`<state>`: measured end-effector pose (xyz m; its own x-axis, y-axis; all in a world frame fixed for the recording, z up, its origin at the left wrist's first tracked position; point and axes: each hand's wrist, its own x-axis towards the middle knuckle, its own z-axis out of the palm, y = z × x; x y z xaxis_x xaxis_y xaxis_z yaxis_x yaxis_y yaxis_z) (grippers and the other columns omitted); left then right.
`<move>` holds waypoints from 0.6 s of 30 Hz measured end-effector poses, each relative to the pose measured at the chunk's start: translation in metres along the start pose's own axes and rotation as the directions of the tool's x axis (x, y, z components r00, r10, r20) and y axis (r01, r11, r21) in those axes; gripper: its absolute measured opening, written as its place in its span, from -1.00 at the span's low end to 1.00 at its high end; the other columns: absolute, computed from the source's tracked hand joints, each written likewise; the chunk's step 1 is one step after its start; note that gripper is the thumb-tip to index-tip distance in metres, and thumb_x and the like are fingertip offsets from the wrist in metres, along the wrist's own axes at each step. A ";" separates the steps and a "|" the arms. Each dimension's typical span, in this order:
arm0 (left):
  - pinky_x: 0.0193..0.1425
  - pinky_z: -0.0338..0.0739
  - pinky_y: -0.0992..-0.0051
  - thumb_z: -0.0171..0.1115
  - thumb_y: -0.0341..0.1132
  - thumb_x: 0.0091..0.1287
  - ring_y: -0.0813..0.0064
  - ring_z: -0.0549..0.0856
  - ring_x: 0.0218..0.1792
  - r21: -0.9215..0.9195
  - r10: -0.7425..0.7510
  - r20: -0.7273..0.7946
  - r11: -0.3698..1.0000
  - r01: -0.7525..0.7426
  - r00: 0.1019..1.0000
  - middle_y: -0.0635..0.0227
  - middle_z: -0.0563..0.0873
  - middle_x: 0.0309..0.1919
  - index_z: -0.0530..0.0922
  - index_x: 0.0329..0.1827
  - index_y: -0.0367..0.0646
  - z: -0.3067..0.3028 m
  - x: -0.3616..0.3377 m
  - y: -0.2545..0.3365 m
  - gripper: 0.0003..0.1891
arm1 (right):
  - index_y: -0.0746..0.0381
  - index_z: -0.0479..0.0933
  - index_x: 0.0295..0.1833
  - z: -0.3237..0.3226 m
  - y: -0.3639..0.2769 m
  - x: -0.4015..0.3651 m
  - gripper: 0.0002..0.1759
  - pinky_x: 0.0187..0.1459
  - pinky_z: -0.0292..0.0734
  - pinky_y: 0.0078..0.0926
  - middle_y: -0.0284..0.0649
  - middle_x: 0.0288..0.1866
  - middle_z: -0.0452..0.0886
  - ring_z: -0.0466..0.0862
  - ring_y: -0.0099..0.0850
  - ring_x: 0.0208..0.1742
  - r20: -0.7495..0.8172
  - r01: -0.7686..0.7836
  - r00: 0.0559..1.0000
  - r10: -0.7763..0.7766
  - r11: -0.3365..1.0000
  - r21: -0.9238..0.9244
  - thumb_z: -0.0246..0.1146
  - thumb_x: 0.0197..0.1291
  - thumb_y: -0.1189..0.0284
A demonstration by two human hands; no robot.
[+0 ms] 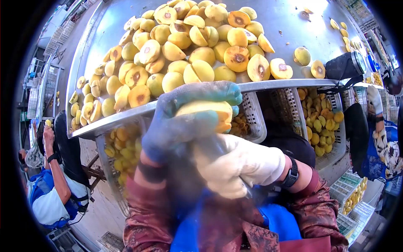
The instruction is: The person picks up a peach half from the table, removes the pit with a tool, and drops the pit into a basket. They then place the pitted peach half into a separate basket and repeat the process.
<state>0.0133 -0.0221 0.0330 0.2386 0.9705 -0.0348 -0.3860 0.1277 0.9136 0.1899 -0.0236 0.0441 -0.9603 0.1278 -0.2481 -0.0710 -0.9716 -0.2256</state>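
A steel table [285,25] fills the upper view in a busy work hall. It carries a pile [180,54] of yellow halved fruit, too many to count, beyond the fingertips. Three white baskets [254,117] with more fruit hang under the table edge, behind and to either side of the fingers. Two other people work nearby, one [54,185] far left and one [380,143] far right.

The left hand [176,126], in a blue glove, is raised close to the camera with its fingers [210,92] wrapped over one fruit [205,111], gripping it. The right hand [239,166], in a white glove with a watch [291,174] at the wrist, sits just below the left fingers. Its own fingers are curled shut, and blur hides whether they hold anything.
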 end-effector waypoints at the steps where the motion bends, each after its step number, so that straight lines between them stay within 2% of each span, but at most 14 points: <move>1: 0.04 0.70 0.18 0.48 -0.04 0.11 0.07 0.71 0.02 -0.011 0.015 0.007 1.000 -0.015 1.000 -0.12 0.66 0.05 0.54 0.18 -0.39 0.000 0.001 0.000 -0.31 | 0.16 0.32 -0.21 0.003 0.001 -0.002 -0.82 -0.60 0.26 -0.66 -0.43 -0.59 0.33 0.32 -0.65 -0.66 0.021 0.009 1.000 -0.009 1.000 0.015 0.24 0.28 0.49; 3: 0.01 0.72 0.17 0.47 0.00 0.12 0.06 0.72 0.01 -0.034 0.046 0.020 0.998 -0.046 0.999 -0.13 0.66 0.05 0.52 0.21 -0.39 -0.001 0.001 -0.002 -0.28 | 0.17 0.33 -0.17 0.008 0.000 -0.004 -0.80 -0.61 0.25 -0.66 -0.43 -0.57 0.35 0.32 -0.64 -0.65 0.032 -0.006 0.999 0.005 0.999 0.036 0.27 0.28 0.47; 5: 0.15 0.60 0.31 0.37 -0.23 0.10 0.22 0.67 0.09 -0.170 0.047 0.004 0.984 -0.046 0.999 -0.01 0.65 0.11 0.56 0.17 -0.38 0.002 -0.001 -0.001 -0.43 | 0.17 0.34 -0.17 0.012 0.003 -0.001 -0.80 -0.62 0.24 -0.65 -0.42 -0.57 0.36 0.34 -0.64 -0.65 0.066 0.026 0.997 -0.035 0.990 0.136 0.27 0.28 0.47; 6: 0.14 0.61 0.31 0.36 -0.20 0.11 0.22 0.67 0.08 -0.176 0.063 0.008 0.983 -0.061 0.998 0.00 0.65 0.11 0.55 0.18 -0.38 0.003 0.000 0.000 -0.42 | 0.17 0.34 -0.16 0.014 0.004 0.001 -0.80 -0.63 0.24 -0.65 -0.42 -0.57 0.36 0.34 -0.64 -0.66 0.081 0.045 0.995 -0.061 0.983 0.181 0.27 0.28 0.48; 7: 0.13 0.61 0.32 0.35 -0.18 0.13 0.23 0.67 0.08 -0.182 0.079 0.013 0.980 -0.076 0.997 0.00 0.65 0.11 0.54 0.19 -0.38 0.004 0.002 0.001 -0.41 | 0.18 0.34 -0.20 0.017 0.004 0.003 -0.80 -0.63 0.26 -0.62 -0.39 -0.60 0.36 0.36 -0.61 -0.67 0.034 0.050 0.998 -0.059 0.976 0.214 0.27 0.27 0.47; 8: 0.13 0.61 0.33 0.34 -0.16 0.14 0.24 0.68 0.08 -0.188 0.095 0.017 0.978 -0.091 0.995 0.00 0.65 0.11 0.53 0.20 -0.38 0.005 0.003 0.002 -0.40 | 0.18 0.34 -0.22 0.018 0.002 0.005 -0.81 -0.63 0.27 -0.62 -0.39 -0.60 0.37 0.36 -0.61 -0.67 -0.040 0.073 0.997 -0.071 0.996 0.047 0.27 0.26 0.47; 10: -0.02 0.74 0.19 0.39 0.13 0.20 0.09 0.71 0.04 -0.096 0.104 0.013 0.990 -0.103 0.994 -0.11 0.63 0.09 0.44 0.29 -0.40 0.000 0.002 -0.004 -0.19 | 0.19 0.34 -0.25 0.017 0.004 0.007 -0.80 -0.62 0.29 -0.61 -0.38 -0.60 0.38 0.36 -0.59 -0.67 -0.182 0.079 0.975 -0.130 0.961 -0.266 0.27 0.26 0.46; 11: -0.02 0.74 0.22 0.33 0.15 0.24 0.11 0.70 0.05 0.002 0.086 0.014 0.996 -0.086 0.996 -0.09 0.62 0.11 0.43 0.30 -0.39 -0.006 0.003 -0.005 -0.20 | 0.19 0.33 -0.29 0.021 -0.004 0.006 -0.79 -0.61 0.32 -0.60 -0.36 -0.62 0.40 0.38 -0.58 -0.67 -0.244 0.006 0.966 -0.088 0.949 -0.316 0.27 0.25 0.44; 12: -0.01 0.73 0.23 0.28 0.13 0.29 0.14 0.69 0.07 -0.058 0.104 -0.001 0.993 -0.104 0.995 -0.08 0.62 0.11 0.40 0.32 -0.38 -0.005 0.003 -0.009 -0.23 | 0.20 0.34 -0.27 0.016 -0.001 0.009 -0.80 -0.61 0.31 -0.60 -0.36 -0.62 0.39 0.38 -0.58 -0.67 -0.240 0.048 0.959 -0.150 0.922 -0.383 0.27 0.25 0.44; 14: 0.02 0.72 0.23 0.22 0.11 0.35 0.15 0.68 0.09 -0.045 0.130 -0.088 0.990 -0.134 0.988 -0.04 0.61 0.14 0.38 0.34 -0.38 0.000 0.003 -0.012 -0.27 | 0.21 0.34 -0.22 0.009 0.001 0.012 -0.80 -0.61 0.31 -0.61 -0.37 -0.61 0.39 0.39 -0.59 -0.67 -0.249 0.090 0.936 -0.249 0.853 -0.514 0.26 0.25 0.43; 16: 0.05 0.71 0.21 0.17 0.08 0.40 0.15 0.66 0.12 0.032 0.148 -0.091 0.989 -0.146 0.985 -0.02 0.60 0.16 0.37 0.35 -0.37 -0.003 0.005 -0.014 -0.30 | 0.23 0.35 -0.14 0.008 0.001 0.014 -0.78 -0.60 0.31 -0.61 -0.37 -0.60 0.40 0.39 -0.60 -0.66 -0.270 0.088 0.904 -0.330 0.764 -0.639 0.26 0.25 0.41; 18: 0.09 0.69 0.20 0.12 0.06 0.44 0.15 0.65 0.13 0.025 0.176 -0.106 0.984 -0.174 0.979 -0.01 0.58 0.18 0.36 0.36 -0.37 -0.006 0.008 -0.021 -0.33 | 0.26 0.35 -0.05 0.002 0.004 0.020 -0.72 -0.59 0.33 -0.59 -0.34 -0.57 0.43 0.41 -0.60 -0.65 -0.282 0.115 0.856 -0.434 0.691 -0.714 0.27 0.24 0.40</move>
<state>0.0179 -0.0158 0.0111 0.0714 0.9939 0.0842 -0.3989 -0.0489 0.9157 0.1702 -0.0258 0.0399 -0.7152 0.5867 -0.3798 0.0331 -0.5143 -0.8570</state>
